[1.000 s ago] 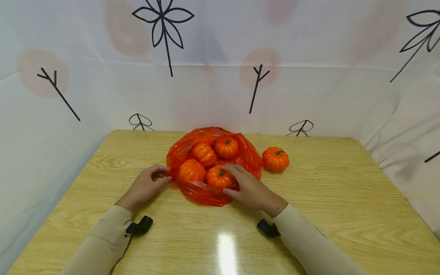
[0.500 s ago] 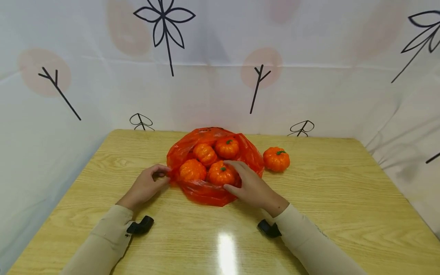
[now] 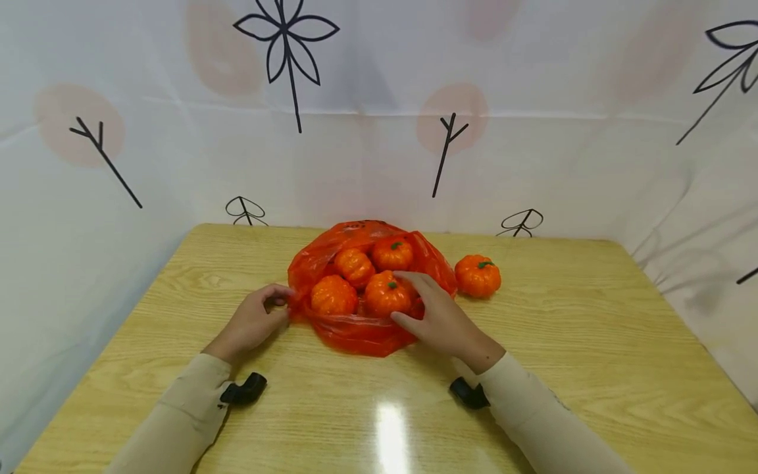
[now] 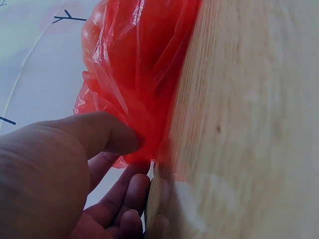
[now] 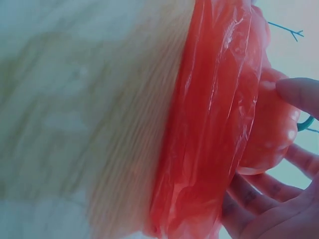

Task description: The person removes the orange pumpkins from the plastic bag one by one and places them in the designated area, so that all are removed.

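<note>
An orange-red plastic bag (image 3: 361, 337) lies spread on the table, its mouth facing up. My left hand (image 3: 250, 322) pinches the bag's left edge between thumb and fingers; the left wrist view shows the thumb on the film (image 4: 149, 114). Inside the bag's front right, my right hand (image 3: 447, 322) grips a small orange pumpkin (image 3: 383, 297) with a green stem. The right wrist view has this pumpkin (image 5: 274, 129) standing above the bag's rim, between thumb and fingers. Beside it sit a front-left pumpkin (image 3: 333, 295), a middle one (image 3: 353, 267) and a back one (image 3: 393, 253).
Another orange pumpkin (image 3: 478, 276) stands on the wooden table (image 3: 568, 329), just right of the bag. A white cloth backdrop (image 3: 367, 164) with drawn flowers and twigs rises behind the table. A black piece (image 3: 244, 390) sits at each wrist.
The right hand has shifted a little right and up with the front pumpkin, which has moved away from the front-left one. The left hand stays at the bag's edge.
</note>
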Tool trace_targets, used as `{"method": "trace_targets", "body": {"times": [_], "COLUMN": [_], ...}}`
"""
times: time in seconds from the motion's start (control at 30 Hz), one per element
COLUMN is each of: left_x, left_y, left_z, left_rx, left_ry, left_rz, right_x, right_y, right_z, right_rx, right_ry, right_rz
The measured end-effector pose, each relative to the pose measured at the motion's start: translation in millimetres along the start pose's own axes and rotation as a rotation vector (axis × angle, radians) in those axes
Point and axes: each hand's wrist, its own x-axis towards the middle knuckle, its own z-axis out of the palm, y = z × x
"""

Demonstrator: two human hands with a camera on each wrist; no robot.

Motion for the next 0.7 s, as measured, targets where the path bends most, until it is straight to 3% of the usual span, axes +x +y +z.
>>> {"method": "trace_targets", "body": {"times": [0.43,0.7], "left_x": [-1.1,-1.5], "left_y": [2.9,3.4], "left_z": [1.0,0.7], "left_rx": [0.015,-0.002], "left_ry": [-0.003,0.010], "left_rz": [-0.022,-0.001], "right_x": [-10.9,-20.8], "right_y": [-1,-1], "right_z": [-10,-17], "right_rx": [-0.005,-0.025], "right_ry": [0.066,0.108], "right_rz": [-0.087,-0.147]}}
